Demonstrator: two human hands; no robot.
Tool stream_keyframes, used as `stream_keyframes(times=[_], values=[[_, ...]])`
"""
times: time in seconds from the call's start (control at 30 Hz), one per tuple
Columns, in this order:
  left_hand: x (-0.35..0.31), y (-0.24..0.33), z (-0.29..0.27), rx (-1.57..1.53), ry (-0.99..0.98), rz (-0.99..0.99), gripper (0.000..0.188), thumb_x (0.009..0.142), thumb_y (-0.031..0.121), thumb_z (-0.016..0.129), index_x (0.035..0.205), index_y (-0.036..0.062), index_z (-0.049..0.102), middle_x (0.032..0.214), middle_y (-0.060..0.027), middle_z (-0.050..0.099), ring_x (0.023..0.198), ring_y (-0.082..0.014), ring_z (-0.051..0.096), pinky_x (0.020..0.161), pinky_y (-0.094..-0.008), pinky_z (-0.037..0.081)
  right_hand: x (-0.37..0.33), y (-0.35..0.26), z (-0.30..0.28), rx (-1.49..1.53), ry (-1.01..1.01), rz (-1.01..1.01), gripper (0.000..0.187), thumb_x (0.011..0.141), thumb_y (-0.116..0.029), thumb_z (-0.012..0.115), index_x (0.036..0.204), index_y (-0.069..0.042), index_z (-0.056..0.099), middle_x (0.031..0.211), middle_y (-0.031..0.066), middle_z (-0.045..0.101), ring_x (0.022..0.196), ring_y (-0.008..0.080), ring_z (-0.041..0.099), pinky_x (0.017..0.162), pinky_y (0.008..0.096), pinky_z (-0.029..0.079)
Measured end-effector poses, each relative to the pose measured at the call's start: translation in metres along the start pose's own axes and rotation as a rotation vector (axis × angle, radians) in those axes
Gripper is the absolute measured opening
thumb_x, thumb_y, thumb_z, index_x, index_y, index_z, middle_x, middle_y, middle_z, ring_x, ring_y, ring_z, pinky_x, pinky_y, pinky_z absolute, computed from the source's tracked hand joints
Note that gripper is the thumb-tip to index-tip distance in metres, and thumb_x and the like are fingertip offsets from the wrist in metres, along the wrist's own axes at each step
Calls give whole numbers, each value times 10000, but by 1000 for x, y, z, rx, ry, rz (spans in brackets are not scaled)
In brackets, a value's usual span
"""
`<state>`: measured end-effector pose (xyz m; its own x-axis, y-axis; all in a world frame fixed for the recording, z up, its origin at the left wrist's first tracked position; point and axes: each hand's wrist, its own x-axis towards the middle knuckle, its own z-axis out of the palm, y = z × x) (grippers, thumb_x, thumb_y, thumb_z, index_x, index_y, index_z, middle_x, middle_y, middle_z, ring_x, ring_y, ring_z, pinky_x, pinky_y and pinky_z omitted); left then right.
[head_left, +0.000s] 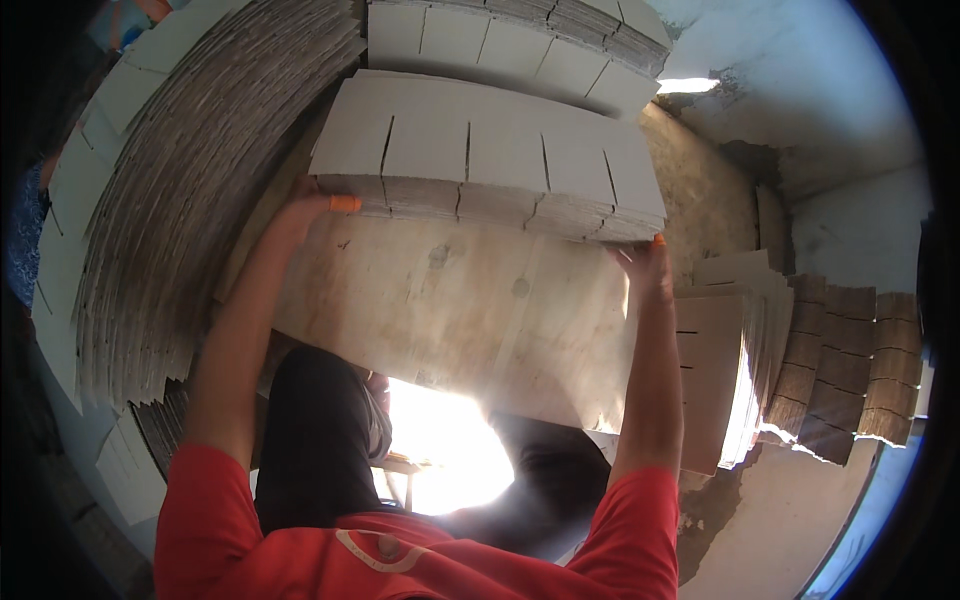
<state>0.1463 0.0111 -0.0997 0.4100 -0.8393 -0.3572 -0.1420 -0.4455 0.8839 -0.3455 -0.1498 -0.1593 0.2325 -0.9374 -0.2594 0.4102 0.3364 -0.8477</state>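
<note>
A thick stack of pale slotted cardboard sheets (505,150) lies on the wooden board in front of me, its long cut edges facing me. At the stack's left end is my left hand (303,208), with an orange cover on a digit that lies along the front face. My right hand (648,272) grips the near right corner, where another orange cover shows. Both hands are closed on the stack's ends, though most of their fingers are hidden by it. Bare wooden board (450,290) stretches from the stack toward my lap.
Behind the held stack is another slotted cardboard stack (520,50). A long curved row of packed sheets (200,170) fills the left side. At right stand more slotted sheets (712,370) and brown bundles (840,370), near a stained wall (850,220). Bright light shows below the board.
</note>
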Motion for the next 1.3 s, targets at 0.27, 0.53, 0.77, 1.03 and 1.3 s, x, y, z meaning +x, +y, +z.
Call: stream_keyframes(times=[0.27, 0.53, 0.77, 1.03, 1.3], values=[[-11, -8, 1, -185, -210, 10, 677, 604, 103, 793, 1207, -34, 516, 1101, -100, 593, 1034, -208, 549, 897, -300, 426, -30, 21, 0, 118, 17, -108, 454, 921, -367, 458, 1279, -90, 468, 1243, 116, 523, 1115, 293, 542, 894, 486, 506], [-44, 10, 19, -469, 125, 183, 532, 755, 41, 695, 1222, -66, 464, 1176, -125, 536, 1009, -225, 576, 941, -321, 448, -53, -30, 61, 185, -91, -206, 457, 931, -326, 477, 1294, -49, 449, 1335, 173, 435, 1189, 342, 467, 949, 514, 444], [44, 81, -11, -768, 201, 485, 465, 811, 40, 650, 1209, -74, 438, 1071, -120, 526, 997, -257, 591, 964, -371, 483, 26, -103, 107, 36, 396, -115, 436, 935, -275, 388, 1238, 37, 390, 1165, 313, 457, 1031, 448, 556, 825, 539, 521], [40, 44, 31, -257, 74, 291, 492, 736, 58, 704, 1190, 9, 523, 1101, -86, 549, 978, -174, 570, 853, -288, 483, -2, -3, 69, -147, 347, -94, 448, 940, -266, 331, 1259, 36, 417, 1000, 198, 541, 904, 336, 611, 748, 458, 550], [129, 10, 50, -112, -60, 198, 544, 679, 103, 764, 1171, 14, 549, 1159, -113, 578, 1057, -189, 553, 877, -291, 456, -96, 21, 71, -318, 130, 137, 336, 900, -194, 420, 1094, 41, 564, 884, 122, 631, 792, 227, 638, 722, 354, 537]])
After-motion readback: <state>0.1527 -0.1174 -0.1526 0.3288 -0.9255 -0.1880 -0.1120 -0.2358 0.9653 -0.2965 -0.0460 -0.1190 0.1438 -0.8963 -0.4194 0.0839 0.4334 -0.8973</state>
